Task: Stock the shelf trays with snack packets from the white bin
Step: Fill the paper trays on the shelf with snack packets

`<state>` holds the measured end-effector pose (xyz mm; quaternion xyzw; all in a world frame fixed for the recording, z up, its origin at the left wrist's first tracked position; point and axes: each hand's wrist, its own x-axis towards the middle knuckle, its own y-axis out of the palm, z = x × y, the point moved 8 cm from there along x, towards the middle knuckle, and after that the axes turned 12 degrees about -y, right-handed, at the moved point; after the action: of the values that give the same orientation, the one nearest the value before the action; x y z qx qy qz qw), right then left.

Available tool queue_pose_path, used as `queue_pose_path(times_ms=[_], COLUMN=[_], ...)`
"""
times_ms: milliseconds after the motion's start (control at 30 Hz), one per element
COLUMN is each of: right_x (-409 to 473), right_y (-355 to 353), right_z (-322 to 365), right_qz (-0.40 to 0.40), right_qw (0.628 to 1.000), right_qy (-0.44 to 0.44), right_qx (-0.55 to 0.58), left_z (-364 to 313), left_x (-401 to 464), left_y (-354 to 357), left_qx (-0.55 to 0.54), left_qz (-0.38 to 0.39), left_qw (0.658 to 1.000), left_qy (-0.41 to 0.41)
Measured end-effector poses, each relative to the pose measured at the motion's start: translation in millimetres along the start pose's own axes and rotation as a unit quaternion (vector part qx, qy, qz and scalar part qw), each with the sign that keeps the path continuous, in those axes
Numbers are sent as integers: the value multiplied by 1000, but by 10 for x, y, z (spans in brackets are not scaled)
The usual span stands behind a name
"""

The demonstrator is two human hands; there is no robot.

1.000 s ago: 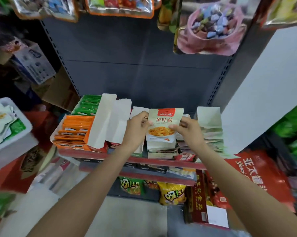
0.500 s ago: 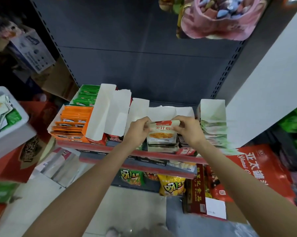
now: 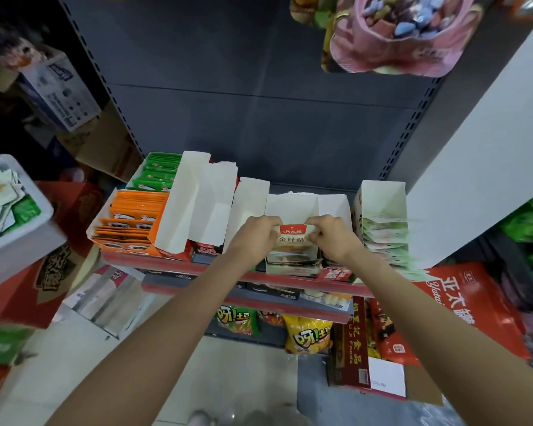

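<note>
My left hand (image 3: 254, 238) and my right hand (image 3: 333, 238) both pinch the top edge of one snack packet (image 3: 293, 241), each at its own corner, fingers curled over the rim. The packet is white with a red band on top and the characters 金针菇 under it. It stands in the front of an open white cardboard tray (image 3: 333, 204) on the shelf (image 3: 179, 267), in front of other packets of the same kind, whose lower edges I see below it.

To the left of this tray stand two more white trays with tall open flaps (image 3: 194, 195); what they hold I cannot tell. Further left is an orange tray of orange packets (image 3: 133, 219) and, behind it, a row of green packets (image 3: 160, 173); their writing is too small to read. To the right of my hands a white tray (image 3: 382, 195) holds pale green packets that look blurred.

The white bin (image 3: 16, 222) sits at the far left edge of the view, well apart from the shelf, with loose white and green packets inside.

Under the shelf I read 呀!土豆 on a yellow bag (image 3: 308, 336) and on a green bag (image 3: 234, 318) beside it. A dark red box (image 3: 356, 342) on the right carries "JI Foods", and a large red bag (image 3: 465, 305) shows big white characters that I read only in part.
</note>
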<state>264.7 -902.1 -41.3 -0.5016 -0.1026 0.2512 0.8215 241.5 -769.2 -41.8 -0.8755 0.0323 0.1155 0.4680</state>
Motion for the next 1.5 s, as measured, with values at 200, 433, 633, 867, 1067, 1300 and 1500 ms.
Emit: queue_pose_path(times_ms=[200, 433, 633, 867, 1067, 1300, 1500], right_x=[-41, -107, -182, -149, 36, 512, 1218], right_y=[114, 107, 132, -79, -255, 89, 834], right_z=[33, -30, -11, 153, 893, 2220, 3672], right_qz=[69, 56, 99, 9, -122, -118, -71], right_qw=[998, 997, 989, 994, 983, 969, 955], right_qy=[2, 4, -12, -29, -118, -215, -267], right_qx=[9, 56, 107, 107, 71, -32, -105], left_z=[56, 85, 119, 128, 307, 1284, 2750], left_x=[-4, -78, -175, -225, -459, -799, -1067], left_y=[123, 100, 37, -245, -884, -1798, -2639], left_qx=[28, -22, -91, -137, -212, -109, -28], left_qz=[59, 91, 121, 29, -117, -283, -344], left_qw=[998, 996, 988, 990, 970, 952, 931], left_qy=[-15, -14, -10, -8, 0, -46, -117])
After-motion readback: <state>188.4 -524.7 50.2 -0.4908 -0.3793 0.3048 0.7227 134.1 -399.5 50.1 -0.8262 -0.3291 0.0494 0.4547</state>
